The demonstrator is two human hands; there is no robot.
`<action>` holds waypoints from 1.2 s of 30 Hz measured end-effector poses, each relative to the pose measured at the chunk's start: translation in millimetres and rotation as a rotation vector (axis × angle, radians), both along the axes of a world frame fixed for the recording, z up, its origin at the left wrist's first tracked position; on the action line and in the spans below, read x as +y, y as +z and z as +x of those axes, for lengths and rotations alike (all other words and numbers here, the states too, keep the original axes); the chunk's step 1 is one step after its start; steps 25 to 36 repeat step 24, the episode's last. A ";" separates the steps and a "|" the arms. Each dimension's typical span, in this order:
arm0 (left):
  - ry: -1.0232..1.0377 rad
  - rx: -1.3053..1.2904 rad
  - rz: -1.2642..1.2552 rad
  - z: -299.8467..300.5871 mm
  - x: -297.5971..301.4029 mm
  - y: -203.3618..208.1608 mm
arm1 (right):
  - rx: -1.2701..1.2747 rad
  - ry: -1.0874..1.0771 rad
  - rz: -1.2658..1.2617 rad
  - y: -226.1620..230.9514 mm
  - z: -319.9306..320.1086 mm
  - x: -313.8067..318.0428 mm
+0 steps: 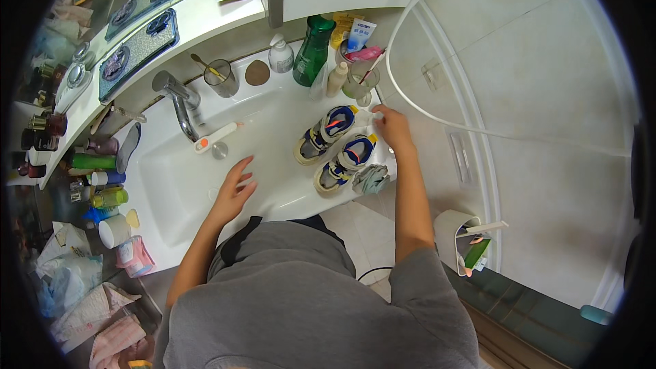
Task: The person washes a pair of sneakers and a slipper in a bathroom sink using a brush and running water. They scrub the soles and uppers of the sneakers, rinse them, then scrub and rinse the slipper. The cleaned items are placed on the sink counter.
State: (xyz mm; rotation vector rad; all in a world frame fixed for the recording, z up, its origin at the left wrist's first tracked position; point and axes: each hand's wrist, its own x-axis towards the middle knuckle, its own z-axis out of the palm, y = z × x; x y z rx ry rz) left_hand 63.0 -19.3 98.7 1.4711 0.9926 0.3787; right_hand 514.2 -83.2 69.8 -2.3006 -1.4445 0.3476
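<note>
My left hand [236, 190] hovers over the white sink [160, 184], fingers spread and holding nothing. At the sink's right end, my right hand [392, 126] is closed, thumb and forefinger together at the counter edge. What it pinches, if anything, I cannot make out. Just left of it stand two small sneakers, one farther [316, 142] and one nearer [333, 172], with blue linings, yellow heel tabs and pale soles. A crumpled grey-green cloth [371, 179] lies beside the nearer sneaker. In the basin rests a white stick-like tool with an orange spot [217, 138].
A chrome faucet [181, 99], a toothbrush cup [222, 78], a soap pump bottle [280, 55] and a green bottle [314, 51] line the back. Another cup [360, 83] stands near my right hand. Toiletries crowd the left. A white hose [417, 109] hangs right, above a bin [447, 229].
</note>
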 end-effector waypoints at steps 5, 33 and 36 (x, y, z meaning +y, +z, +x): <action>-0.177 -0.050 0.117 46.0 3.7 26.4 | -0.019 0.097 -0.127 -3.7 -6.6 8.4; -0.251 0.095 -0.085 7.7 -51.3 -8.0 | 0.108 -0.477 0.262 84.5 -104.2 -119.9; -0.251 0.095 -0.085 7.7 -51.3 -8.0 | 0.108 -0.477 0.262 84.5 -104.2 -119.9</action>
